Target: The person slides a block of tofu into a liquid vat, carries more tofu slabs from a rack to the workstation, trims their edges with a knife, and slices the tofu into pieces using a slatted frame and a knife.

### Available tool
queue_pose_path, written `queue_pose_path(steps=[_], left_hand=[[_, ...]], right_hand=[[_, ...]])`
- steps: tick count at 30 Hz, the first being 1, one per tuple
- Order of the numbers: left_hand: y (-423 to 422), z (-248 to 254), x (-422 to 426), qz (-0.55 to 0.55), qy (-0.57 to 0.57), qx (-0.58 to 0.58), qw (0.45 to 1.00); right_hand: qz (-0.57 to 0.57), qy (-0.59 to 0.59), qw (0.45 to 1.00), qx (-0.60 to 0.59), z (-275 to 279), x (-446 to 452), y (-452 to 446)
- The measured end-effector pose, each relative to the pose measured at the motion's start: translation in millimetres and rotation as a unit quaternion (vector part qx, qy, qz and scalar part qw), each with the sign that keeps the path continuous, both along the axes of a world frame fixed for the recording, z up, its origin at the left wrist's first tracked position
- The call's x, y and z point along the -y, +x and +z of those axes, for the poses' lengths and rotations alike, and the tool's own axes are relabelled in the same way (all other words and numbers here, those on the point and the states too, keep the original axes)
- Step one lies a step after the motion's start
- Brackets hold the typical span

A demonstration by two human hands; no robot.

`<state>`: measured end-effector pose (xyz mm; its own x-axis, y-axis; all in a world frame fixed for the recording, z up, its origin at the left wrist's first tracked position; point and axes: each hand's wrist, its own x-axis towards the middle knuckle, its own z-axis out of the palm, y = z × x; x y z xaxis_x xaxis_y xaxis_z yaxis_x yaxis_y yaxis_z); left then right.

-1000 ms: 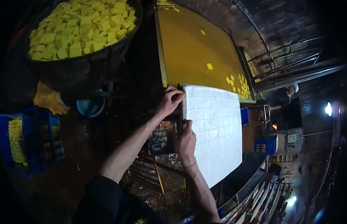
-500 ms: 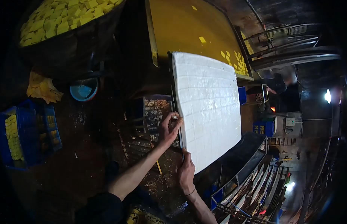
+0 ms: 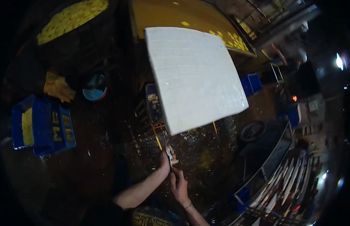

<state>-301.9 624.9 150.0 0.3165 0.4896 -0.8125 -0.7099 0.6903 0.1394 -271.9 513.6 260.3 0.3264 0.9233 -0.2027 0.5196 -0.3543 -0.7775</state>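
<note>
A large white slab (image 3: pixel 197 75) with faint straight lines across its top lies in front of me, apart from both hands. Nearer to me, my left hand (image 3: pixel 166 161) is closed around a small white piece (image 3: pixel 169 151), which is blurred. Between the hands runs a thin, narrow strip like a knife blade. My right hand (image 3: pixel 179 187), with a thin bracelet at the wrist, is closed at the near end of this strip. Its handle, if any, is hidden in the fingers.
Beyond the slab stands a wide vat (image 3: pixel 156 19) of brownish liquid with floating yellow pieces. To the left are a container of yellow blocks (image 3: pixel 75 19), blue crates (image 3: pixel 39 132) and a basin (image 3: pixel 94 90). A metal cart (image 3: pixel 263 162) is at right; another person (image 3: pixel 282 56) works farther off.
Both hands have left the slab's near-left edge and come back towards me, meeting around the thin strip. The whole view has shifted, and the slab now appears higher and further left.
</note>
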Motion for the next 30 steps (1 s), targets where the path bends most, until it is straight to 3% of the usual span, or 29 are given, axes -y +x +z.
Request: queue_pose_path(steps=[3, 4, 6, 7, 9, 10, 11, 13, 14, 16, 18, 19, 21, 22, 23, 24, 25, 26, 27, 28, 29, 30], left_hand=[[48.7, -37.7, 66.5, -0.103, -0.072, 0.049, 0.991], [68.3, -44.3, 73.3, -0.135, -0.084, 0.070, 0.985], [116.6, -80.2, 34.3, -0.022, -0.064, 0.048, 0.997], [114.9, -26.3, -5.9, 0.019, -0.011, 0.017, 1.000], [110.0, -63.5, -60.0, 0.006, 0.006, -0.115, 0.993], [102.4, -94.6, -77.2, -0.010, 0.030, -0.194, 0.980], [88.5, -130.1, -85.6, -0.062, 0.069, -0.327, 0.940], [62.8, -193.1, -79.9, -0.237, 0.086, -0.594, 0.764], [53.0, -216.1, -71.6, -0.291, 0.056, -0.642, 0.707], [42.4, -250.6, -65.8, -0.357, -0.009, -0.641, 0.680], [53.2, -274.3, -60.4, -0.368, -0.008, -0.667, 0.648], [58.3, -290.9, -55.6, -0.373, -0.008, -0.679, 0.632], [52.2, -279.4, -46.6, -0.303, 0.051, -0.639, 0.705], [49.1, -269.7, -44.6, -0.264, 0.047, -0.632, 0.727], [55.4, -253.8, -45.5, -0.196, 0.037, -0.609, 0.768], [63.1, -234.8, -46.4, -0.122, 0.031, -0.572, 0.810], [69.4, -217.6, -43.3, -0.045, 0.029, -0.525, 0.849], [77.4, -213.7, -37.0, 0.019, 0.043, -0.473, 0.880], [88.9, -213.0, -35.1, 0.075, 0.103, -0.430, 0.894], [96.9, -179.2, -35.6, 0.118, 0.102, -0.327, 0.932], [117.4, -166.1, -32.5, 0.156, 0.099, -0.343, 0.921], [130.3, -119.2, -32.2, 0.173, 0.092, -0.300, 0.934]], right_hand=[[-0.053, -0.056, 0.996, -0.053, 11.2, 70.4, 44.4], [-0.094, 0.006, 0.992, -0.079, 3.4, 95.0, 60.5], [-0.164, -0.044, 0.983, -0.065, 20.9, 123.1, 95.2], [-0.192, -0.020, 0.979, -0.058, 22.1, 130.7, 114.9], [-0.254, -0.030, 0.965, -0.065, 31.5, 143.1, 150.6], [-0.257, 0.037, 0.962, -0.086, 31.4, 141.4, 165.1], [-0.262, 0.022, 0.962, -0.080, 34.6, 137.9, 179.4], [-0.266, 0.004, 0.961, -0.080, 28.1, 131.2, 211.0], [-0.265, 0.005, 0.960, -0.088, 16.5, 128.4, 225.0], [-0.221, 0.001, 0.974, -0.048, -17.8, 120.6, 254.0], [-0.174, -0.017, 0.979, -0.101, -62.4, 126.8, 287.1], [-0.147, -0.021, 0.985, -0.091, -19.4, 87.0, 273.9], [-0.088, -0.008, 0.996, -0.008, -58.3, 86.3, 307.4], [-0.132, -0.096, 0.979, -0.126, -22.9, 52.1, 290.2], [-0.088, -0.072, 0.980, -0.162, -46.8, 53.7, 308.6], [-0.049, -0.045, 0.978, -0.195, -68.1, 53.6, 329.2], [-0.048, -0.179, 0.967, -0.172, -29.6, 17.7, 317.2], [-0.013, -0.183, 0.966, -0.180, -46.0, 9.4, 330.6], [0.041, -0.181, 0.966, -0.181, -77.8, 2.2, 348.8], [0.093, -0.176, 0.963, -0.180, -105.7, -7.8, 364.9], [0.117, -0.171, 0.961, -0.184, -124.3, -20.0, 376.2], [0.193, -0.121, 0.963, -0.146, -142.0, -31.4, 387.8]])
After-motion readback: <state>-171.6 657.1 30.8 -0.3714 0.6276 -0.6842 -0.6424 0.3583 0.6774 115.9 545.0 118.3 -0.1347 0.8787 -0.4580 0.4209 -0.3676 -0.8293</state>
